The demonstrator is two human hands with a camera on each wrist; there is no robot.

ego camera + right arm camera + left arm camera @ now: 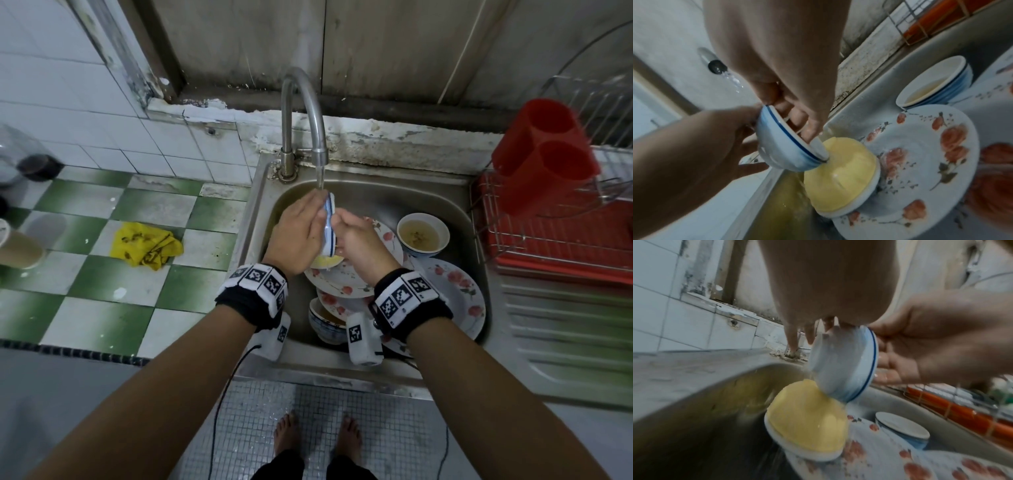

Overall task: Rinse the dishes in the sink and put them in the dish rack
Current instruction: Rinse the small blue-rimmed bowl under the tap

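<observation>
Under the tap [303, 116], both hands grip a tilted bowl [329, 224], left hand [298, 228] outside, right hand [359, 240] scrubbing inside; rinsing step, next it probably goes right to the rack [548, 240].

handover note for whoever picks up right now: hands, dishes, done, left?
Left hand: cups the outside of the blue-rimmed bowl.
Right hand: fingers inside that bowl, rubbing it.
The bowl is tipped on its side under the running tap, over the sink.
Still in the sink: a yellow-filled bowl on the floral plates, a bowl of broth, another bowl near the front.
Dish rack: only the red cutlery holder shows in it.
Done: no dish shows in the rack. Left: finish this bowl, rack it, then the others.
</observation>
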